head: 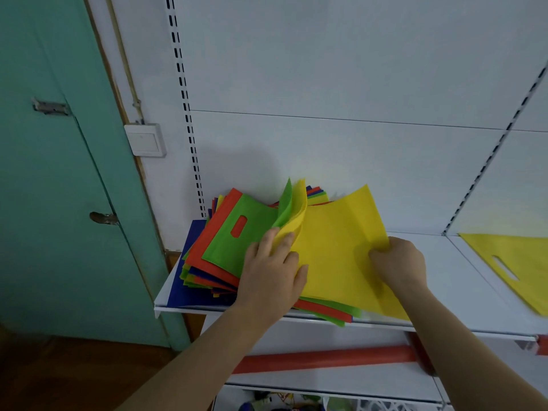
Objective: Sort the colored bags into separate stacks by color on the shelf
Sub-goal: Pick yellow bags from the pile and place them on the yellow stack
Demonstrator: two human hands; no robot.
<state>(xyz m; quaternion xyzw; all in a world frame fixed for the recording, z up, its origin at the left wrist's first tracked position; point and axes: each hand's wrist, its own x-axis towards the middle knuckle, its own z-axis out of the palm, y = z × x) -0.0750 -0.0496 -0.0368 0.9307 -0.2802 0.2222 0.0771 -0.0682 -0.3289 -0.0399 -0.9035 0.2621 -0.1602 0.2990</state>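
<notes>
A mixed pile of flat bags [219, 262] in red, green, blue and yellow lies at the left end of the white shelf [462, 295]. A green bag [237, 238] with a handle slot lies on top of the pile. My left hand [272, 274] rests on the pile, its fingers lifting the curled edges of a green and a yellow bag. My right hand [400, 262] grips the right edge of a yellow bag [338, 250] raised off the pile. Another yellow bag [513, 262] lies alone on the shelf at the right.
A teal door [59, 173] stands to the left of the shelf, with a white wall switch [145, 140] beside it. A slotted upright [185, 108] runs up the back panel. Below the shelf is a red bar [326, 360] and a lower shelf.
</notes>
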